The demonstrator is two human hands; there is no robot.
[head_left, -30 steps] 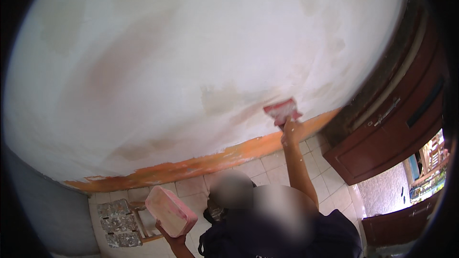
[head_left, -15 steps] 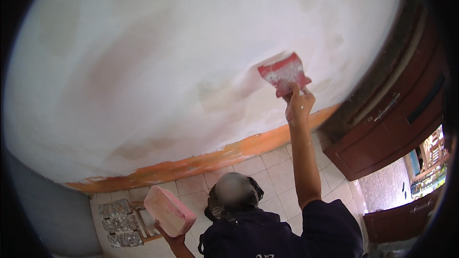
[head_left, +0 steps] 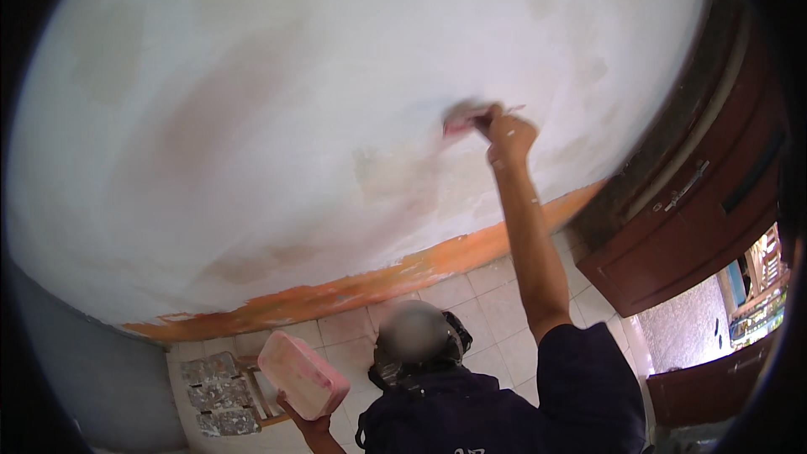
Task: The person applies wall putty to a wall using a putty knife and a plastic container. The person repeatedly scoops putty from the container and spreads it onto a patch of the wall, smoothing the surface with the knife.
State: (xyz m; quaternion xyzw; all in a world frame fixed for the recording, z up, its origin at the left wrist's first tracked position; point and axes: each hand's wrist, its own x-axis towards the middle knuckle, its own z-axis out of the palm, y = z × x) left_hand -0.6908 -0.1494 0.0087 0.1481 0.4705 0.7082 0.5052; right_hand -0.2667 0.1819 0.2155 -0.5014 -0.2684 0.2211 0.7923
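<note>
My right hand (head_left: 511,136) is raised to the white wall and closed on a red putty scraper (head_left: 459,124). Turned nearly edge-on, the scraper is smeared by motion, and its wide edge is at or close to the wall surface; contact is hard to tell. Low on the left, my left hand (head_left: 304,417) grips a pink rectangular plastic tub (head_left: 334,380) by its near side, fingers around its wall. The tub is tilted, with pale material on its inside. Whitish specks mark my right hand and forearm.
The wall (head_left: 361,50) shows beige patches, with an orange band (head_left: 345,292) along its foot. A paint-spattered stool (head_left: 220,395) stands on the tiled floor (head_left: 504,319) at left. A brown wooden door (head_left: 664,244) and a bright doorway are at right, a grey surface (head_left: 101,378) at far left.
My right hand has moved slightly left and up, turning the scraper from its broad face to nearly edge-on. The tub stays in my left hand, almost unmoved.
</note>
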